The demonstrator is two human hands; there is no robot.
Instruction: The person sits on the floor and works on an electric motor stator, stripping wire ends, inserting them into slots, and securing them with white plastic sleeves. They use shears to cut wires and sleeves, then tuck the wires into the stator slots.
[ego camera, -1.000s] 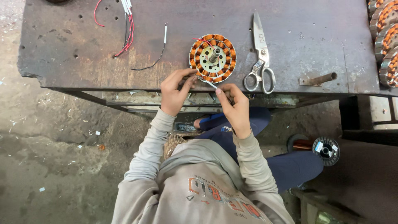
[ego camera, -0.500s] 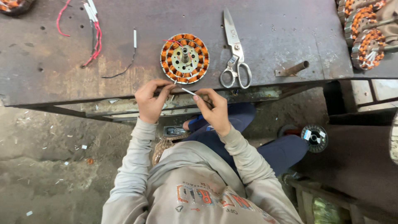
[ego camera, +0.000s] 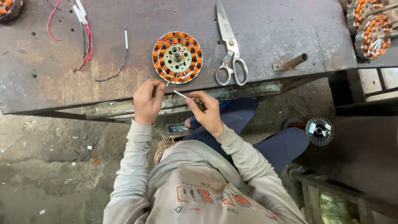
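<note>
A round motor stator [ego camera: 177,57] with orange copper coils and a centre shaft lies near the front edge of the worn metal table [ego camera: 269,37]. A thin lead with a white sleeve [ego camera: 177,93] runs from the stator's near rim toward me. My left hand [ego camera: 146,101] pinches this lead just below the stator. My right hand [ego camera: 206,111] grips the sleeve's other end between thumb and fingers. Both hands hover at the table's front edge, close together.
Large scissors [ego camera: 229,49] lie right of the stator, with a short metal pipe [ego camera: 291,63] beyond. Loose red and black wires [ego camera: 85,39] and a sleeved black lead [ego camera: 122,58] lie at left. More stators [ego camera: 370,31] sit at far right. A wire spool [ego camera: 319,130] rests on the floor.
The view has drifted, so the table's objects sit further left in frame. My hands stay at the table edge on the sleeved lead, the right hand now slightly lower.
</note>
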